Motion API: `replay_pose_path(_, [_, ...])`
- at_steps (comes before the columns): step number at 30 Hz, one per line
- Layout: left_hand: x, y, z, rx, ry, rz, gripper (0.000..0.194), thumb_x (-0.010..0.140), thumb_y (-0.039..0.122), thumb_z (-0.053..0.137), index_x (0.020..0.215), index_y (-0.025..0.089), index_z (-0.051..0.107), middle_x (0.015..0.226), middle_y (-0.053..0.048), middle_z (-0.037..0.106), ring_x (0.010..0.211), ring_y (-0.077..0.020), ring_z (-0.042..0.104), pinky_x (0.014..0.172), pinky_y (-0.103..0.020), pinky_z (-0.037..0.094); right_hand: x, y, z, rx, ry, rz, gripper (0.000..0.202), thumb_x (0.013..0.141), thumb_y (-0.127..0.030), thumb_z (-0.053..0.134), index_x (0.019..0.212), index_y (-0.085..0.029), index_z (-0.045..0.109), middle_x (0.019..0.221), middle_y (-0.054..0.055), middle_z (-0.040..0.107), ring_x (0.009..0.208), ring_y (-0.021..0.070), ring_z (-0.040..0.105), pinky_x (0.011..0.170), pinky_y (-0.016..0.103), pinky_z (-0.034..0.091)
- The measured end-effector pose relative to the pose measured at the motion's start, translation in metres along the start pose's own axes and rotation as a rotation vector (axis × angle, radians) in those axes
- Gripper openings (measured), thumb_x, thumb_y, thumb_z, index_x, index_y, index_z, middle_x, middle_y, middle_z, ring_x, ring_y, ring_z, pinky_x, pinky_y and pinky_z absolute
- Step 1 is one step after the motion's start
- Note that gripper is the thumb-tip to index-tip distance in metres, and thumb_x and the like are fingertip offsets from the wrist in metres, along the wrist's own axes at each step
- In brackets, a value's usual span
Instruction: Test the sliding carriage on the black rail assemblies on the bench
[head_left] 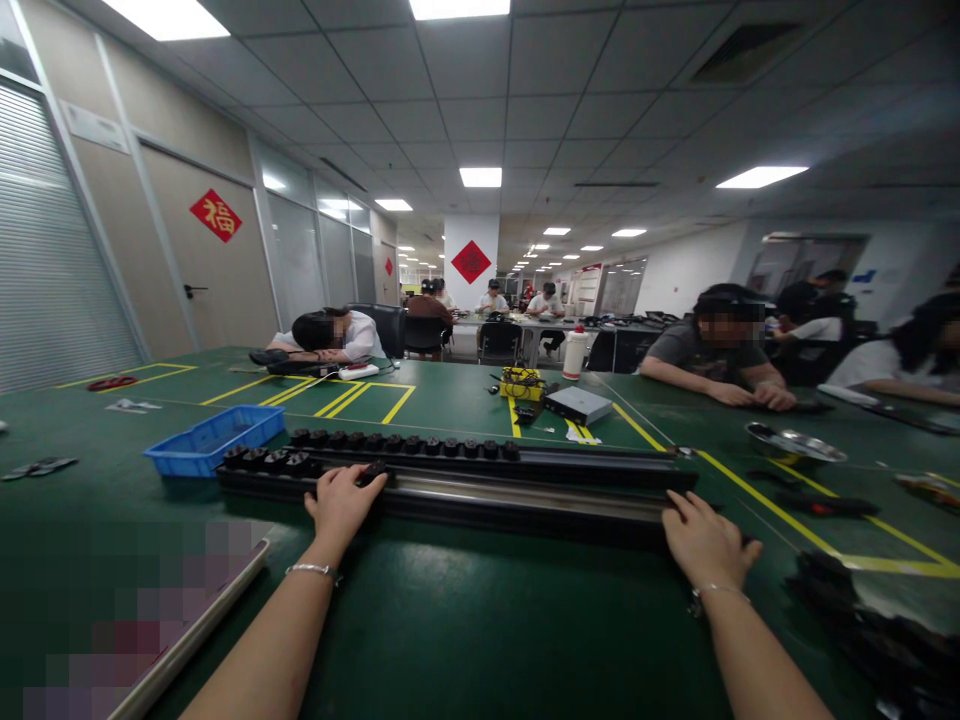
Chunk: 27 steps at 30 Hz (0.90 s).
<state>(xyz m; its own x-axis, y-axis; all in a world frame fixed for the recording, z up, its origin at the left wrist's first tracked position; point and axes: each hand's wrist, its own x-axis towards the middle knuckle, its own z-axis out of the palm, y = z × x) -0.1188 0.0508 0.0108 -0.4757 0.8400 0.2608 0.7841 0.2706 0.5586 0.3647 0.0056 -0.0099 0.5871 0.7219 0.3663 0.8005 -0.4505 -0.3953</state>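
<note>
Two long black rails point(525, 522) lie side by side across the green table, the near one with a shiny metal channel. A row of small black round parts point(450, 447) sits along the far rail, and several more point(277, 460) sit at the left end of the near one. My left hand point(341, 508) is closed on a black part point(373, 473) at the near rail's channel, its fingers bent over it. At the right end of the near rail my right hand point(705, 540) grips the rail, fingers over the top; its thumb side is partly dark.
A blue tray point(161, 462) stands beyond the rails' left end. A grey box point(577, 404), yellow box point(523, 382) and white bottle point(574, 355) stand farther back. Right are a metal bowl point(795, 442) and dark parts point(862, 620). People point(712, 345) sit around the table.
</note>
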Motion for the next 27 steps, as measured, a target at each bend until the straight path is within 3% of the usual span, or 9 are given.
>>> replay_pose_path(27, [-0.0028, -0.0012, 0.0019, -0.008, 0.000, 0.080, 0.032, 0.076, 0.054, 0.053, 0.093, 0.032, 0.068, 0.114, -0.006, 0.061, 0.121, -0.0310, 0.039, 0.101, -0.065, 0.014, 0.0006, -0.0005, -0.0001, -0.021, -0.020, 0.008, 0.051, 0.082, -0.041, 0.028, 0.122, -0.028, 0.056, 0.136, 0.005, 0.047, 0.119, 0.0326, 0.040, 0.101, 0.064, 0.013])
